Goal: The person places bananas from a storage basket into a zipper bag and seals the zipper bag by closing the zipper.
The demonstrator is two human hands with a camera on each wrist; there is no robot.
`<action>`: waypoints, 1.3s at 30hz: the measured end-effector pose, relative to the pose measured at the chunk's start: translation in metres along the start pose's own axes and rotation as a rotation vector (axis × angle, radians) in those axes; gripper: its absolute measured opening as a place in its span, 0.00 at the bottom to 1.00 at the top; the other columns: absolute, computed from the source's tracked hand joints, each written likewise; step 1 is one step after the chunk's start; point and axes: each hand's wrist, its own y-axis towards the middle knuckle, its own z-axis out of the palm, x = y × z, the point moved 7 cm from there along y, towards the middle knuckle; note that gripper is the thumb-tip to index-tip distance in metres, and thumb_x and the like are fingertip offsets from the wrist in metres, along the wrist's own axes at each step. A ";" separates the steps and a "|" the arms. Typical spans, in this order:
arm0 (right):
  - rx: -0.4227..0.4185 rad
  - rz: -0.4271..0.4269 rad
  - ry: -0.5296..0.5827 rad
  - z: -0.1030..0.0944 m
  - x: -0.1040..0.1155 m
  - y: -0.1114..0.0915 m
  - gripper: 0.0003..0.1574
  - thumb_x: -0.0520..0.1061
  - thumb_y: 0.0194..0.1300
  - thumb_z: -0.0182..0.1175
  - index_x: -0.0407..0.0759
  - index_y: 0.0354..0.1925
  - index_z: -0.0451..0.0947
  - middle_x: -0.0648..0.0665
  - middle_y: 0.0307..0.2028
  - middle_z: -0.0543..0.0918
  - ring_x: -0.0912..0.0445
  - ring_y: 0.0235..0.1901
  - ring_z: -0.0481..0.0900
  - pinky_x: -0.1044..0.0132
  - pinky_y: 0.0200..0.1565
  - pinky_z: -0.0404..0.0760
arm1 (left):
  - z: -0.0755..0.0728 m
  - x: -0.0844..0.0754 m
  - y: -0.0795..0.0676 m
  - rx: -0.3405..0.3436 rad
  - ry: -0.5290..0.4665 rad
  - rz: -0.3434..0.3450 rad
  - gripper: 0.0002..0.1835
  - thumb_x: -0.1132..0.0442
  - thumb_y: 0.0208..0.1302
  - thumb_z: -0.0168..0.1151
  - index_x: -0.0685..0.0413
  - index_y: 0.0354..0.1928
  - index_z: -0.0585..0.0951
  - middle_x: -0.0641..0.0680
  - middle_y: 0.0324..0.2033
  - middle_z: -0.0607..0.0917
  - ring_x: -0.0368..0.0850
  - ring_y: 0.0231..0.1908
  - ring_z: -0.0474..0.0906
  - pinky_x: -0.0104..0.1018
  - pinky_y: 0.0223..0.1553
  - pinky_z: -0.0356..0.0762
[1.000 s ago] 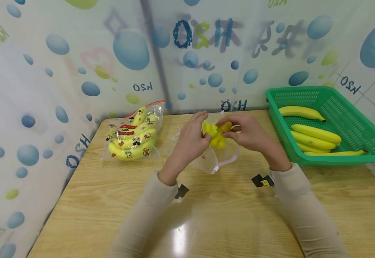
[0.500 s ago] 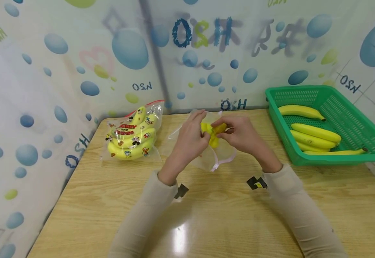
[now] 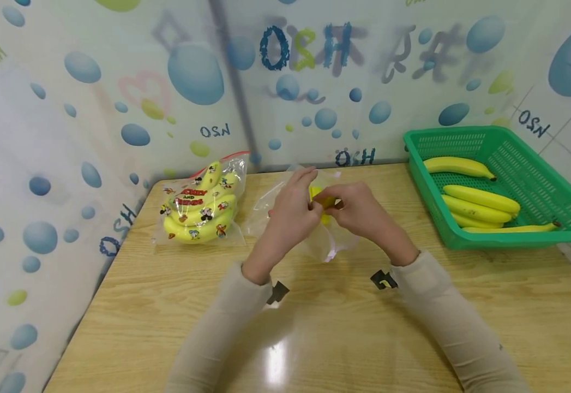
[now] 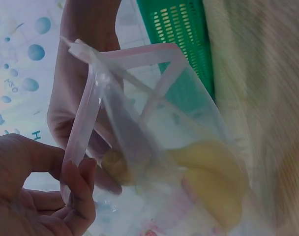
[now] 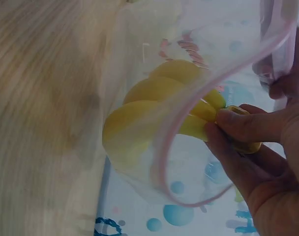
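A clear zip bag (image 3: 320, 248) with a pinkish zip edge stands open between the two hands at the table's far side. My left hand (image 3: 290, 210) pinches its rim between thumb and fingers, as the left wrist view shows. Through the bag's mouth reaches my right hand (image 3: 361, 210), which pinches the stem end (image 5: 245, 146) of a bunch of bananas (image 5: 139, 115). In the right wrist view the bananas lie inside the bag, their bodies toward its bottom. From the head view the hands hide most of the bunch.
On the left lies a printed zip bag with a red closure (image 3: 238, 154), with bananas (image 3: 202, 215) inside. A green perforated basket (image 3: 506, 240) at the right holds several bananas (image 3: 476, 210). The wooden table (image 3: 334, 327) meets a patterned sheet (image 3: 285, 131) at the back.
My right hand has moved left toward the left hand, carrying the banana bunch further into the bag. The left hand stays nearly in place on the rim.
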 end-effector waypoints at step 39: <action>-0.060 0.208 0.207 0.027 -0.017 -0.003 0.14 0.33 0.70 0.59 0.36 0.53 0.80 0.37 0.41 0.88 0.46 0.42 0.87 0.55 0.46 0.86 | 0.010 -0.016 -0.006 -0.029 -0.072 0.044 0.34 0.77 0.55 0.58 0.69 0.68 0.74 0.63 0.69 0.76 0.51 0.32 0.76 0.30 0.28 0.63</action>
